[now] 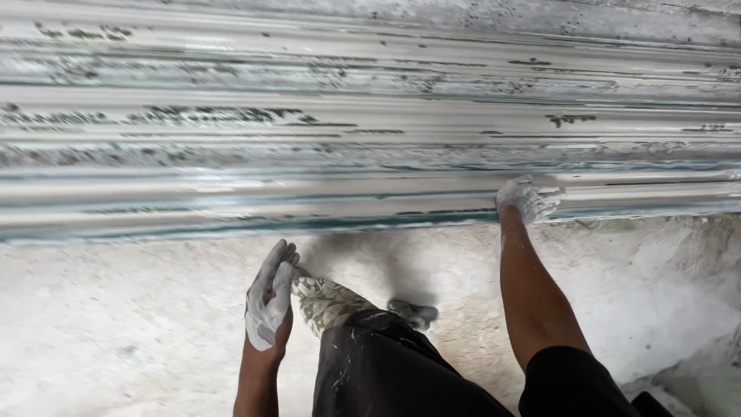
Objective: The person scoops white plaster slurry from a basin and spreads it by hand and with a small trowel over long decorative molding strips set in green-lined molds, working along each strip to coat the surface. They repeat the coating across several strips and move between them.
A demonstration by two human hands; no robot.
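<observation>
A long ribbed surface point(309, 131), pale grey with worn dark green streaks, runs across the whole upper view. My right hand point(525, 199), coated in white dust, presses on its lowest ridge; whether something lies under the fingers is hidden. My left hand point(270, 297), also white with dust, hangs free beside my raised knee, fingers loosely together and holding nothing.
The ground point(116, 324) below is rough pale concrete covered in white dust. My dust-covered foot point(324, 301) and dark trouser leg point(386, 371) stand between my arms. A broken, lumpy edge point(695, 363) lies at the lower right.
</observation>
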